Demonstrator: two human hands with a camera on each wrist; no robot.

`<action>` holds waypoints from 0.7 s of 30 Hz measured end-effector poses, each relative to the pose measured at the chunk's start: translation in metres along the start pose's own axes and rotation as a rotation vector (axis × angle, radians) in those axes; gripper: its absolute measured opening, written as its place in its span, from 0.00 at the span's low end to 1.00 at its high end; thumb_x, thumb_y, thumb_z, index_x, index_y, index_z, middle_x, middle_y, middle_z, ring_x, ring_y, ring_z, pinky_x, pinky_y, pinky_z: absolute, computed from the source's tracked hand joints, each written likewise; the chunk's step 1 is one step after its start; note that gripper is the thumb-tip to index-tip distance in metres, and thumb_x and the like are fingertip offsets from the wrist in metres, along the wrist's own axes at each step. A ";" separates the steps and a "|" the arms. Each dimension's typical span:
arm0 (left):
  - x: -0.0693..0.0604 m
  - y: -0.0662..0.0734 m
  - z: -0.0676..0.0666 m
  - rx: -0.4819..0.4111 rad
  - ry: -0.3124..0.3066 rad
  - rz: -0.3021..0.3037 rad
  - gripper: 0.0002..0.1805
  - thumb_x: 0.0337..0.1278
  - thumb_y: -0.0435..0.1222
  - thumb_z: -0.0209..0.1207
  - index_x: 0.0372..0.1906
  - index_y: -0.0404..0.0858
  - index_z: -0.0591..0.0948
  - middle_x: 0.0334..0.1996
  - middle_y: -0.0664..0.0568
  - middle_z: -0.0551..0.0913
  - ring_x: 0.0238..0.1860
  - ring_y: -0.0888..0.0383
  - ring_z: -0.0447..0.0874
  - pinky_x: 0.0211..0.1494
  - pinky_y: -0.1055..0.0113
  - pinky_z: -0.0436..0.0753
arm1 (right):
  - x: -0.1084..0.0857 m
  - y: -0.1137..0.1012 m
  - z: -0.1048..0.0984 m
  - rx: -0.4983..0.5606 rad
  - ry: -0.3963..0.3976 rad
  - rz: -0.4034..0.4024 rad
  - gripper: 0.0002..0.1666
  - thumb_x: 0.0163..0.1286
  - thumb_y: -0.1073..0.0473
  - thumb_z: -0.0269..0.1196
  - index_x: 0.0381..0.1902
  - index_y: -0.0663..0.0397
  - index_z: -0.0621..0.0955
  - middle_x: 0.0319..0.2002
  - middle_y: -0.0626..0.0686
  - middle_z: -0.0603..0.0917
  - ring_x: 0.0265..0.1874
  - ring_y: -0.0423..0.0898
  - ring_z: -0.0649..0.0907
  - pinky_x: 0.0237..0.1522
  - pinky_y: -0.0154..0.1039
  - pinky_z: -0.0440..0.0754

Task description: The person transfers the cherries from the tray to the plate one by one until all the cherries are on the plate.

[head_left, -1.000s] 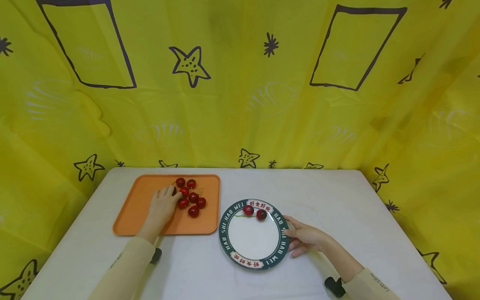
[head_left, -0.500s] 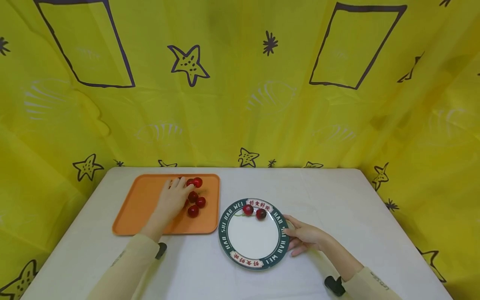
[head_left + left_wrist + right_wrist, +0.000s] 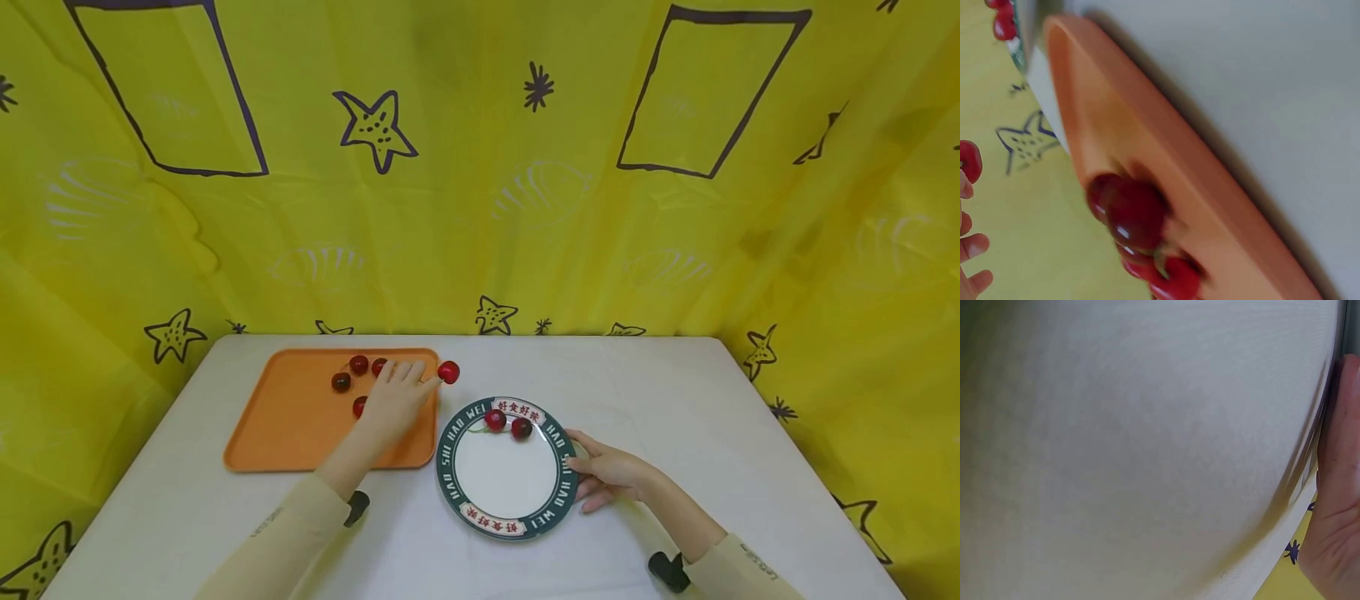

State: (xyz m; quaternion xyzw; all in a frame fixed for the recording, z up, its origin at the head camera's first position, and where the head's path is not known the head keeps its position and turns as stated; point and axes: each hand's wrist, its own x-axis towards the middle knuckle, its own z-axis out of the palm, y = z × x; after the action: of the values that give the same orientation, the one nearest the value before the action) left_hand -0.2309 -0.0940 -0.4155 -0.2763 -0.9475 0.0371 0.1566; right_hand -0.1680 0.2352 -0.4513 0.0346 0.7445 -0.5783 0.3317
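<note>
My left hand [image 3: 397,404] is over the right part of the orange tray [image 3: 277,425], pinching a red cherry [image 3: 448,372] at its fingertips, just beyond the tray's right edge. The same held cherry [image 3: 969,161] shows at the left border of the left wrist view. Several dark red cherries [image 3: 341,382] lie on the tray, some hidden behind the hand. On the right, my right hand [image 3: 611,475] grips the rim of a white plate [image 3: 506,479] with a green lettered border, thumb on top. Two cherries [image 3: 496,420] rest near the plate's far rim.
A white-covered table [image 3: 637,392] bears the tray and the plate, which stand close side by side. Yellow patterned cloth [image 3: 450,233] hangs behind the table and along both sides.
My left hand has moved right across the tray, and the cherry it pinches is now past the tray's edge towards the plate. The right hand and plate have stayed put.
</note>
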 end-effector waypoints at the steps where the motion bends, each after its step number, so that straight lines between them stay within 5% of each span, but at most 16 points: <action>1: 0.002 0.004 -0.001 0.003 0.002 0.009 0.17 0.57 0.30 0.56 0.51 0.48 0.78 0.46 0.46 0.72 0.51 0.47 0.69 0.61 0.49 0.64 | 0.000 0.000 0.000 0.000 0.003 0.002 0.35 0.71 0.61 0.47 0.71 0.49 0.46 0.29 0.55 0.75 0.22 0.44 0.80 0.28 0.43 0.82; 11: 0.009 0.041 -0.002 0.059 0.006 0.103 0.18 0.55 0.34 0.58 0.50 0.52 0.74 0.46 0.49 0.70 0.49 0.51 0.67 0.59 0.53 0.66 | -0.001 0.001 -0.001 0.008 -0.014 -0.001 0.36 0.71 0.60 0.48 0.71 0.50 0.45 0.28 0.55 0.76 0.21 0.43 0.80 0.27 0.42 0.82; 21: 0.014 0.074 0.013 0.034 0.029 0.210 0.15 0.55 0.40 0.58 0.49 0.55 0.74 0.47 0.52 0.72 0.46 0.55 0.68 0.57 0.57 0.69 | -0.003 -0.001 -0.003 0.033 -0.068 -0.013 0.39 0.70 0.58 0.50 0.71 0.49 0.44 0.28 0.54 0.76 0.22 0.42 0.81 0.28 0.41 0.82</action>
State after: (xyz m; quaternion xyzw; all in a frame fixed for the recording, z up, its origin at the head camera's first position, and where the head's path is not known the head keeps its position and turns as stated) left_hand -0.2089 -0.0240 -0.4358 -0.3720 -0.9102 0.0653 0.1701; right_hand -0.1674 0.2386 -0.4489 0.0155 0.7233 -0.5936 0.3525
